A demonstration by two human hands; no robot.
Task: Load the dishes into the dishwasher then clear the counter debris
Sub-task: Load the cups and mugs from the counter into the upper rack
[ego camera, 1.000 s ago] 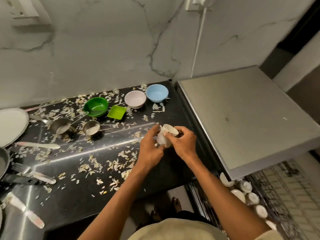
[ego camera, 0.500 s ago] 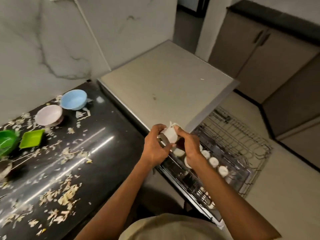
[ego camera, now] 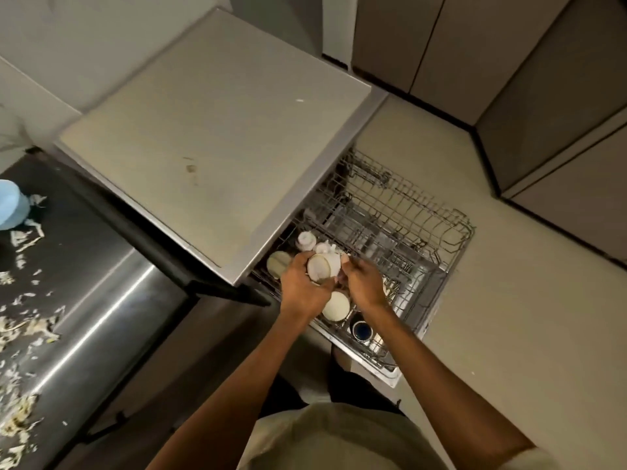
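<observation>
Counter (ego camera: 101, 300) on the far left is still carrying scraps (ego camera: 20, 320) and a blue bowl (ego camera: 10, 205) at the frame edge, so the debris step isn't started and at least one dish is still waiting there. Moving right, the grey top (ego camera: 210, 147) is overhanging the inner end of the rack (ego camera: 407, 232), leaving little headroom for anything going in near that lip. Left hand (ego camera: 302, 286) is curling around the cup (ego camera: 324, 266), fingers wrapped on the body; right hand (ego camera: 363, 283) is pinching the cup's far side, exact finger placement blurred. Cup is hanging tilted, mouth facing the camera, just above the rack's near-left row. Judging it as ceramic: light, rigid, glazed so probably slick, chips if knocked on wire or on its neighbours. Best hold looks like the body wall or the handle, not the rim. Other cups (ego camera: 307, 240) are already sitting in that row, one (ego camera: 336, 305) right under the hands, a dark-bottomed one (ego camera: 362, 329) nearer the camera. So the slot is tight, with cups on both sides. It needs turning mouth-down and a straight lowering. Right half of the rack looks open wire, plenty of room there. Floor (ego camera: 509, 300) beyond is bare, and cabinets (ego camera: 543, 79) are standing well apart.
</observation>
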